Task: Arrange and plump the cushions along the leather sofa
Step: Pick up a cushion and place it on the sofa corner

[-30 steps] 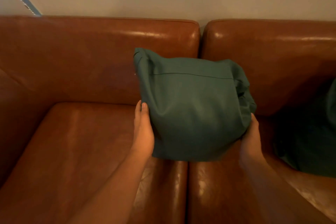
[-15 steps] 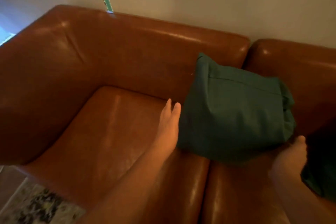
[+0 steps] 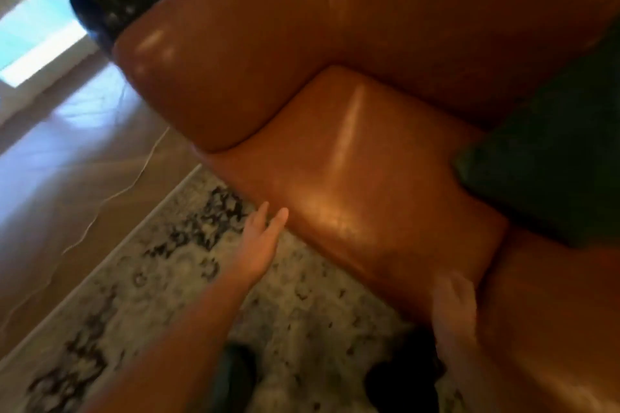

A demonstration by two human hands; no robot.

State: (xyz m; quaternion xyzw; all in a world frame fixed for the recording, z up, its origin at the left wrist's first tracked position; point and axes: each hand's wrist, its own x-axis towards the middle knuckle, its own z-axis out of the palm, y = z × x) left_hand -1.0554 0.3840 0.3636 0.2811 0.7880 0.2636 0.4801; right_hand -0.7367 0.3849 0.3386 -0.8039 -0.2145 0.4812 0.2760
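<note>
Basically both hands were empty and off the cushion. Left hand (image 3: 260, 245) was flat, fingers (image 3: 278, 220) straight and together, hovering over the rug (image 3: 161, 282) just in front of the seat's front edge, not clearly touching the leather. Right hand (image 3: 453, 308) was motion-blurred, low in front of the seat front near the gap between the two seat sections; fingers looked spread and loose, gripping nothing, but contact with the sofa couldn't be told. Green cushion (image 3: 550, 161) sat at the right of view, leaning against the backrest and resting on the seat, its lower corner reaching over the seam between the two seat sections; the right part was cut off by the frame edge. Sofa (image 3: 335, 27) was tan-brown leather, armrest on the left, left seat section bare with a glare streak down it. Camera was tilted hard, whole view soft. Rug was pale with dark blotchy pattern, lying under the sofa front. Wood floor (image 3: 50, 178) was beyond it, with a thin light cable (image 3: 134, 178) trailing across. Dark pot with a plant (image 3: 114, 0) stood behind the armrest, top left. Two dark shapes at the bottom edge were too blurred to identify.
</note>
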